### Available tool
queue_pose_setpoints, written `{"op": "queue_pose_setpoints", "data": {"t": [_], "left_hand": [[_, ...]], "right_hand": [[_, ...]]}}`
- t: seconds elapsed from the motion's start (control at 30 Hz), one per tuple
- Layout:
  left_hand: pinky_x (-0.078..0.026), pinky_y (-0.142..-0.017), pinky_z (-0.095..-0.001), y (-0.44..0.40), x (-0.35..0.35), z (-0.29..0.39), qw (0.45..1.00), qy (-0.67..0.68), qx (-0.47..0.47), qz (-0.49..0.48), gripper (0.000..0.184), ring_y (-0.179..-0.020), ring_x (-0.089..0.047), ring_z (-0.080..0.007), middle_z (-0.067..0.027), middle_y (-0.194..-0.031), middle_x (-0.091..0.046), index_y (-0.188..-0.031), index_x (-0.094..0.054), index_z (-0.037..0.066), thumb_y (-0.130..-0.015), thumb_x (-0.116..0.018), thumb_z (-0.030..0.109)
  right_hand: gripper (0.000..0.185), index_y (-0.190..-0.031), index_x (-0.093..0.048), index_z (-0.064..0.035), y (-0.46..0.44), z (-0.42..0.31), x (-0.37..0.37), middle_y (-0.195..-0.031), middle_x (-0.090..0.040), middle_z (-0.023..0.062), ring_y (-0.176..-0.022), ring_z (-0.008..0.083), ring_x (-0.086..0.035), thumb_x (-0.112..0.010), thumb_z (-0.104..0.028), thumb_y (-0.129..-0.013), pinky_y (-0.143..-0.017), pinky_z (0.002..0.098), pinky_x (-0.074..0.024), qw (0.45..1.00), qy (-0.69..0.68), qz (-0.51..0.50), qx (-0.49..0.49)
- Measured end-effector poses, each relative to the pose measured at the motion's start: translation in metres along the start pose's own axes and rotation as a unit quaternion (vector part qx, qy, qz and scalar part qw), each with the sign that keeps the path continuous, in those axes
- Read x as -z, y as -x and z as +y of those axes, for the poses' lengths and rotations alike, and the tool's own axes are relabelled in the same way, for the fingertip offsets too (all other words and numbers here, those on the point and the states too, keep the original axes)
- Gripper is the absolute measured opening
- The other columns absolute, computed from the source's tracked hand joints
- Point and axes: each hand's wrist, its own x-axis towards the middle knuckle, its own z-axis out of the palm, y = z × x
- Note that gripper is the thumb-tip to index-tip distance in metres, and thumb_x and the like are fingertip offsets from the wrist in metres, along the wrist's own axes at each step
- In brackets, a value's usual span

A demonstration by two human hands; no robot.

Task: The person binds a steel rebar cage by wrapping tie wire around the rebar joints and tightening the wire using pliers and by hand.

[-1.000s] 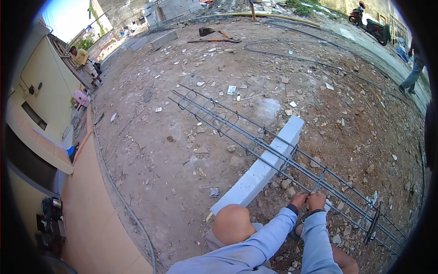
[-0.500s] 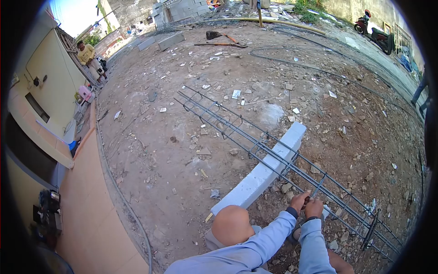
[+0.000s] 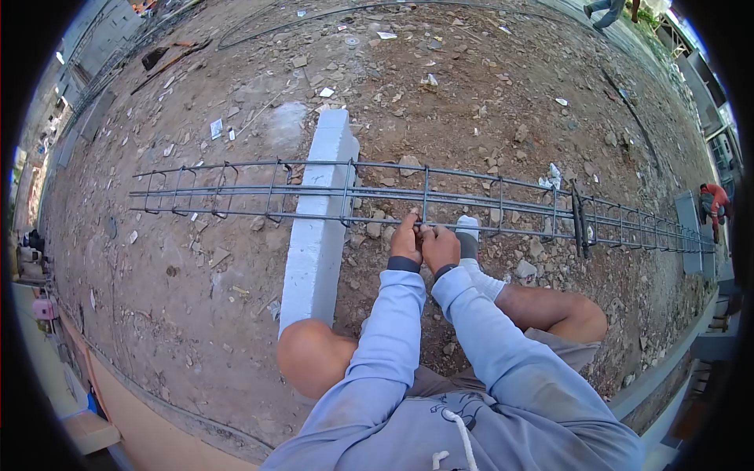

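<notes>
A long rebar cage (image 3: 385, 191) with square stirrups lies across a pale concrete block (image 3: 310, 259) and runs off to the right. My left hand (image 3: 405, 240) is closed at the near bar of the cage, beside a stirrup (image 3: 426, 196). Pressed close against it, my right hand (image 3: 441, 248) is curled with its fingers bent inward at the same joint. Whatever is pinched between the fingertips is too small or hidden to make out. A dark metal piece (image 3: 580, 220) stands crosswise on the cage further right.
Rubble and stones cover the dirt ground (image 3: 212, 290). A long-handled tool (image 3: 169, 67) lies at upper left. Near the cage's far end, a person in red (image 3: 715, 206) bends over; another person's legs (image 3: 606, 12) show at the top. My bent knee (image 3: 314, 357) touches the block's near end.
My view has swung to the right, so the cage now runs nearly level and its far end with a person in red shows. Both hands stay together at the near bar.
</notes>
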Motion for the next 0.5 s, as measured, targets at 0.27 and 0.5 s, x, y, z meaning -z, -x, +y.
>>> {"op": "queue_pose_setpoints", "data": {"t": [0.27,0.5], "left_hand": [[-0.043,-0.067,-0.0282,0.003,0.017,0.008,0.993,-0.089,0.041,-0.069,0.012,-0.073,-0.054,-0.0143,-0.0011,-0.076,-0.057,-0.085,-0.058,0.01,-0.084,-0.062,0.021],[-0.037,-0.056,-0.0265,0.012,0.018,0.02,0.971,-0.234,0.012,-0.041,0.019,-0.067,-0.054,-0.0094,0.0044,-0.077,-0.057,-0.093,-0.06,0.016,-0.08,-0.067,0.028]], "right_hand": [[0.035,-0.077,-0.064,0.0001,-0.001,0.002,0.001,-0.079,-0.063,0.0227,-0.079,0.0384,-0.061,-0.055,-0.033,-0.083,-0.071,0.0448,-0.0464,1.0,-0.016,-0.009,-0.006],[0.026,-0.081,-0.064,-0.0014,0.008,0.012,0.002,-0.08,-0.063,0.023,-0.08,0.039,-0.061,-0.056,-0.026,-0.081,-0.073,0.0453,-0.0464,0.999,-0.03,-0.039,0.007]]}}
